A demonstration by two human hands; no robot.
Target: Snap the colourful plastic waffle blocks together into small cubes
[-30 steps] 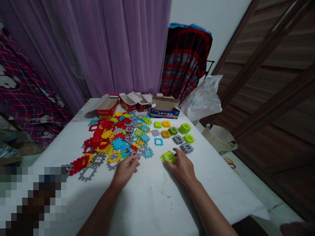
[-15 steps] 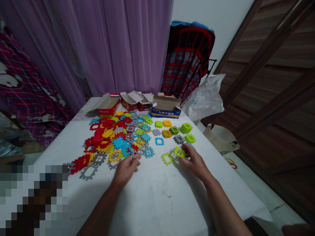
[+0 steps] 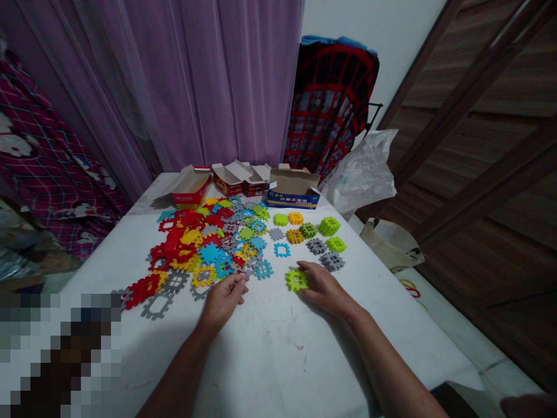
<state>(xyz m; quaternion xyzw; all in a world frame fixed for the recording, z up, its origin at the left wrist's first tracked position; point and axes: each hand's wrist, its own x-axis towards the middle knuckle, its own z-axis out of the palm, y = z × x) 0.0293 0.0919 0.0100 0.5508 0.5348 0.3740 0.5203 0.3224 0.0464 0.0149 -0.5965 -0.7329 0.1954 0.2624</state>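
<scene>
I am in what looks like a room in a home, though I cannot tell which room. Long purple curtains (image 3: 235, 81) hang beyond the far end of my tabletop (image 3: 270, 354), which has a white surface. On my left is a magenta checked cloth (image 3: 56, 174) with cartoon figures, and past the far right corner a red-and-black patterned cloth (image 3: 333, 98). Brown wood-grained panels (image 3: 470, 104), like wardrobe doors, line my right above a pale tiled floor (image 3: 461, 331). Bright, toy-like notched plastic pieces (image 3: 211, 252) and opened printed cartons (image 3: 292, 199) add to the household look.
</scene>
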